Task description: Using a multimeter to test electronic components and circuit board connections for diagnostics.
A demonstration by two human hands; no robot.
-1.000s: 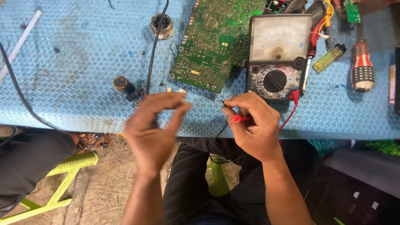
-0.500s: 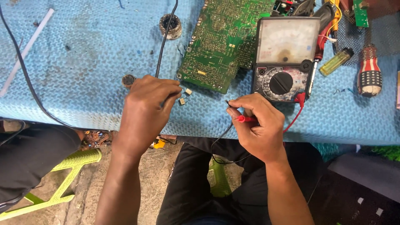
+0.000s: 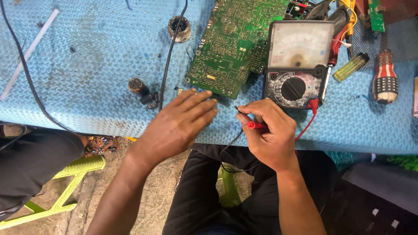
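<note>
The left hand (image 3: 180,124) is spread flat and open, nothing held, fingertips laid over the blue mat (image 3: 87,87) close to its near edge. A small pale component (image 3: 180,91) is seen just past those fingertips, toward the near corner of the green circuit board (image 3: 230,43), so it's the left hand that is nearer. The right hand (image 3: 270,135) is closed around a red probe (image 3: 254,125), probably a black one too, tips pointed left, long axis roughly along the near edge. The analog meter (image 3: 296,65) is parked right behind it.

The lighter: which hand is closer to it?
Right. The right hand lies below-left of the lighter, gripping probes; the left hand is farther left, beyond the meter.
</note>
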